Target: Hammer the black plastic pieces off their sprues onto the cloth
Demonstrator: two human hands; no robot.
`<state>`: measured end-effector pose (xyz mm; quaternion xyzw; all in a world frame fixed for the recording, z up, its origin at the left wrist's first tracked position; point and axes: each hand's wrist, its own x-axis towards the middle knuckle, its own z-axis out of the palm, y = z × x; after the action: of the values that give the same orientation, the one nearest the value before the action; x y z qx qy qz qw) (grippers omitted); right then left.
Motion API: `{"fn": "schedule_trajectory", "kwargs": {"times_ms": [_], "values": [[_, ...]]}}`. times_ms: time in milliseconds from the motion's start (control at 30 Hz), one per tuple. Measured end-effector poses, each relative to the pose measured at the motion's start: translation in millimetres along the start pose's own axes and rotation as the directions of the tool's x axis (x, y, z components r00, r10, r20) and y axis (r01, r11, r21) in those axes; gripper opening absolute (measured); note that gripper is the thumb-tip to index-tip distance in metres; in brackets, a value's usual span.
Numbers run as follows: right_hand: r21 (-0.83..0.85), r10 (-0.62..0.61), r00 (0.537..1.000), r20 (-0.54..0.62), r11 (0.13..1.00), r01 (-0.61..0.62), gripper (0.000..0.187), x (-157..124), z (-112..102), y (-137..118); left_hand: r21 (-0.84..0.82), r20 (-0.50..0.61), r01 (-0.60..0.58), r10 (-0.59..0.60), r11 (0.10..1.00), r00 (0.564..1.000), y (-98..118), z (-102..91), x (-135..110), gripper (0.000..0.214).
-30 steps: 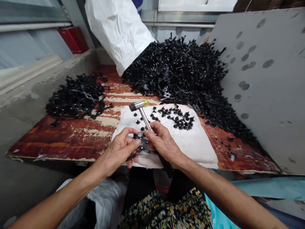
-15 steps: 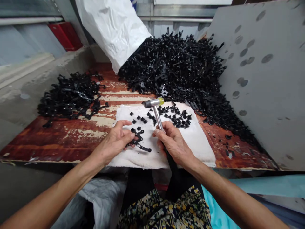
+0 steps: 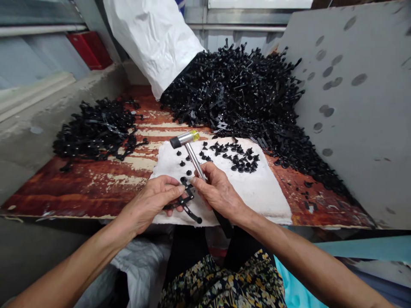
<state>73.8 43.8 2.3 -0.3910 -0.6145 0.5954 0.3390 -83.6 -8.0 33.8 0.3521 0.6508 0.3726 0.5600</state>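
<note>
Between thumb and fingers, my left hand [image 3: 160, 195] grips a black jointed bracket [image 3: 192, 215] with arms that end in round eyes. It is over the front left of a white cloth [image 3: 250, 194]. My right hand [image 3: 218, 188] is wrapped round the shaft of a small mallet [image 3: 185, 139], whose metal head has one black and one yellow face. The mallet's head points up and to the left. My right fingertips are close to the bracket; whether they touch it I cannot tell. Several small black round-headed pegs [image 3: 245, 162] lie on the cloth beyond my hands.
A large heap of black jointed parts [image 3: 237, 85] fills the back and right of the worn red table [image 3: 80, 188]. A smaller pile [image 3: 96, 128] lies at the left. A white sack [image 3: 154, 42] hangs over the back, and a grey spotted panel [image 3: 356, 111] stands at the right.
My left hand has moved slightly down with the bracket. My right hand has come left towards it, carrying the mallet, whose head is now further left.
</note>
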Motion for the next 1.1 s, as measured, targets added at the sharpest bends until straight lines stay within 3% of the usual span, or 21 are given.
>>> {"fn": "schedule_trajectory", "kwargs": {"times_ms": [100,167,467,867,1100], "values": [[-0.026,-0.025,1.0,-0.011,0.999,0.024,0.012,3,3,-1,0.019,0.117,0.024,-0.026,1.0,0.993,2,-2.5,0,0.047],[-0.039,-0.023,1.0,-0.015,0.999,0.023,0.011,4,4,-2,0.003,0.137,0.032,-0.032,0.999,0.99,3,-3.5,1,0.043],[0.036,0.094,0.989,-0.11,0.995,-0.09,0.014,-17,-23,5,-0.144,-0.014,0.009,-0.012,0.99,1.0,3,-12.3,27,0.027],[0.225,0.143,0.983,-0.116,0.968,-0.114,0.021,-22,-29,10,-0.117,-0.01,0.112,-0.114,0.987,0.993,8,-8.1,36,0.021],[0.23,0.138,0.985,-0.106,0.967,-0.111,0.019,-22,-30,11,-0.064,0.019,0.06,-0.059,0.996,0.998,5,-9.1,37,0.028]]}}
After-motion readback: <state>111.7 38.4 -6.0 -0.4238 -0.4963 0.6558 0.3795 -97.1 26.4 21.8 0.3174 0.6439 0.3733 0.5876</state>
